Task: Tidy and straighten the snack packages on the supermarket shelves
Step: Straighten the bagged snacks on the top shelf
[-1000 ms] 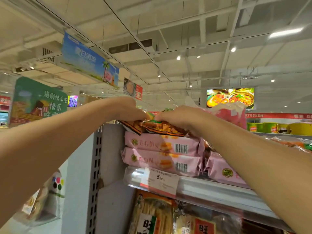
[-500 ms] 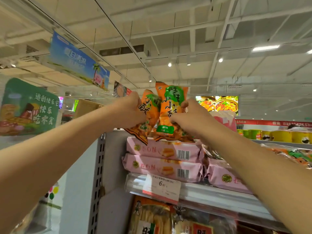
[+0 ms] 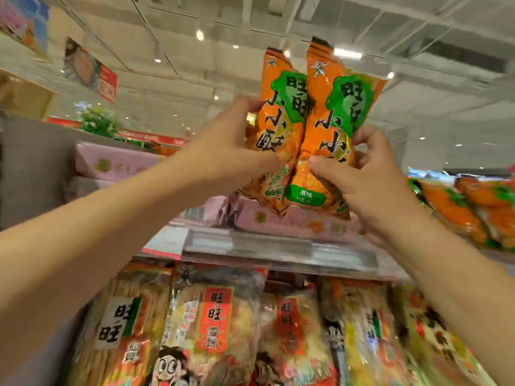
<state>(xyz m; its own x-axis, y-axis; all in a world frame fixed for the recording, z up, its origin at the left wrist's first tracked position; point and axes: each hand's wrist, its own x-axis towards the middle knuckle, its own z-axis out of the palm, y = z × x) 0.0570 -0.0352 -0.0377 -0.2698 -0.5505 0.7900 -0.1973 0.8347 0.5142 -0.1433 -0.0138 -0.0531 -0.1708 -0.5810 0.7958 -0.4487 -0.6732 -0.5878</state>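
Note:
Two orange snack bags with green labels stand upright and side by side above the top shelf. My left hand (image 3: 223,151) grips the left orange bag (image 3: 274,112) at its lower half. My right hand (image 3: 359,174) pinches the right orange bag (image 3: 331,129) near its bottom. Both bags are lifted off the pink packages (image 3: 292,218) that lie flat on the top shelf. My forearms reach up from the lower left and lower right.
The top shelf's clear front rail (image 3: 278,252) runs below the bags. More orange bags (image 3: 459,207) lie on the shelf at the right. Large rice cracker bags (image 3: 211,324) fill the shelf below. A grey shelf end panel (image 3: 30,168) stands at the left.
Both hands have lifted the two orange bags from lying on the pink packages to upright and higher. My view has shifted to the right and nearer the shelf.

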